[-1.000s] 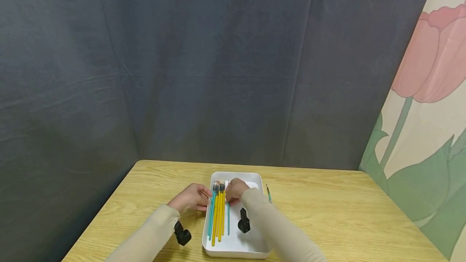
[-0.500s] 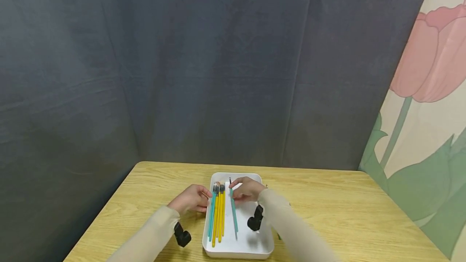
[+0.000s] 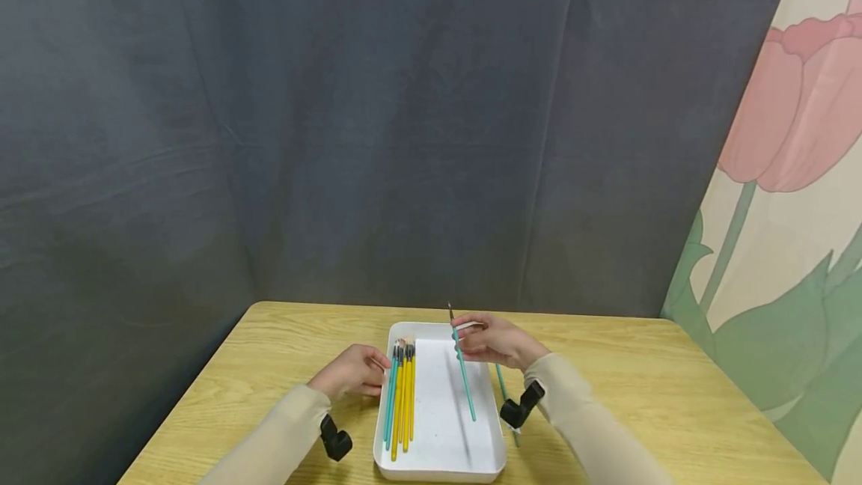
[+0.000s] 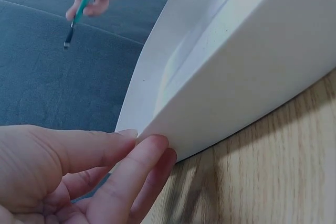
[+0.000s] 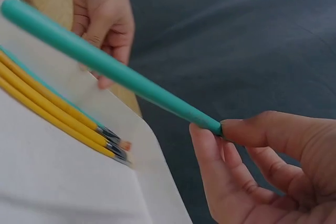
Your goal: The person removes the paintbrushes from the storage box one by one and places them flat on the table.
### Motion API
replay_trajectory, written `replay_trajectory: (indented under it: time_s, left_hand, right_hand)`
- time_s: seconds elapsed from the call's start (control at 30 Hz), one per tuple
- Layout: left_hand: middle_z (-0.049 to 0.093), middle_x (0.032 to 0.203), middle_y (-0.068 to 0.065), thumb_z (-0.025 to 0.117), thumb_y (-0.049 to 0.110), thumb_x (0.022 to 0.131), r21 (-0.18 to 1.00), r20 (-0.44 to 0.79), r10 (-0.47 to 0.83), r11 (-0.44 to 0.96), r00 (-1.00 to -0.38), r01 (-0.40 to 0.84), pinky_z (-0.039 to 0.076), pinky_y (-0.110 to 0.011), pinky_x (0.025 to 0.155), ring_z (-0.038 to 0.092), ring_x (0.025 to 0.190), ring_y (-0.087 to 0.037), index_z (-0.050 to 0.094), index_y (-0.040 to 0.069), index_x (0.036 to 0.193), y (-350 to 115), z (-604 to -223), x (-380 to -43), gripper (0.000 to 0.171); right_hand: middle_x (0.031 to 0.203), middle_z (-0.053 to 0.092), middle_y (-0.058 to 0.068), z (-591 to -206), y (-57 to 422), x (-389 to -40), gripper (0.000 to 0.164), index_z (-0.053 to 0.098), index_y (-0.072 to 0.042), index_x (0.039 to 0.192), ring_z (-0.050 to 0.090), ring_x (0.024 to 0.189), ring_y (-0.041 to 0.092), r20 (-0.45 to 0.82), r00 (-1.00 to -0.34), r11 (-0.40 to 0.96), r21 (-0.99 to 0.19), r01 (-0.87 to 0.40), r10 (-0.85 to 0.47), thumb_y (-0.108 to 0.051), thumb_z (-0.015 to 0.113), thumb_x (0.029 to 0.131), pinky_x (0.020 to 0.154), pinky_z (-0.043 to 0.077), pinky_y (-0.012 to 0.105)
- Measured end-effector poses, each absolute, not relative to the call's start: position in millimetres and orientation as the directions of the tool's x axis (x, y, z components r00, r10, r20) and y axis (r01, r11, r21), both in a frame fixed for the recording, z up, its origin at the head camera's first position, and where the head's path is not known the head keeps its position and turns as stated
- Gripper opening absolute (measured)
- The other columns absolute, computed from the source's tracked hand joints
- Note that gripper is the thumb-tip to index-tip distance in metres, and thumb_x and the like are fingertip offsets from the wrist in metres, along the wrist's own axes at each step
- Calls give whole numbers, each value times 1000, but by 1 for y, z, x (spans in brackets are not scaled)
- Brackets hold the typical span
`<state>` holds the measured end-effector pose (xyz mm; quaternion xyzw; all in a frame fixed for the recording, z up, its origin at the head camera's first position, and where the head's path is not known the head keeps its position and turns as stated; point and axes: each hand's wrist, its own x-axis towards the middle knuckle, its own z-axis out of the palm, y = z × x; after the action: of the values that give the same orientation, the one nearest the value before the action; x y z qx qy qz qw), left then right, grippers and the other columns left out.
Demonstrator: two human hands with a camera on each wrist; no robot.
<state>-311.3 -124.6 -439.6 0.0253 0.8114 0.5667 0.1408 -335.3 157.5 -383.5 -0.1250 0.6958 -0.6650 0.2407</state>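
Your right hand [image 3: 494, 340] pinches the teal brush [image 3: 463, 370] above the white tray [image 3: 438, 462]; keep it level while your left hand's [image 3: 353, 370] fingers, loosely curled and holding nothing, steady the rim.

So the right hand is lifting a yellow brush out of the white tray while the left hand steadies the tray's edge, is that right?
Not quite: the brush that the right hand pinches is teal, not yellow, as the head and right wrist views show. The yellow brushes lie in the white tray. The rest holds: the left hand touches the tray's edge.
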Motion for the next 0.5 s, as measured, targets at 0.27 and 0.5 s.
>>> replay_trajectory:
  time_s: [0.27,0.5]
  left_hand:
    - [55,86,-12,61,-10,87,922,-205,205,368,-957,-119,59,-30,66,61,74,-19,59,-8,107,-124,-440,-312,20]
    - [55,86,-13,61,-10,87,923,-208,195,363,-959,-126,59,-32,66,61,75,-21,60,-6,105,-124,-440,-312,19]
  right_hand:
    - [106,58,7,-375,198,-331,39,47,-1,130,65,85,13,-121,-846,37,-992,119,-519,6,55,92,79,57,26]
    - [105,59,4,-379,230,-330,39,47,0,131,65,89,14,-127,-862,65,-992,110,-490,6,54,93,80,57,26]
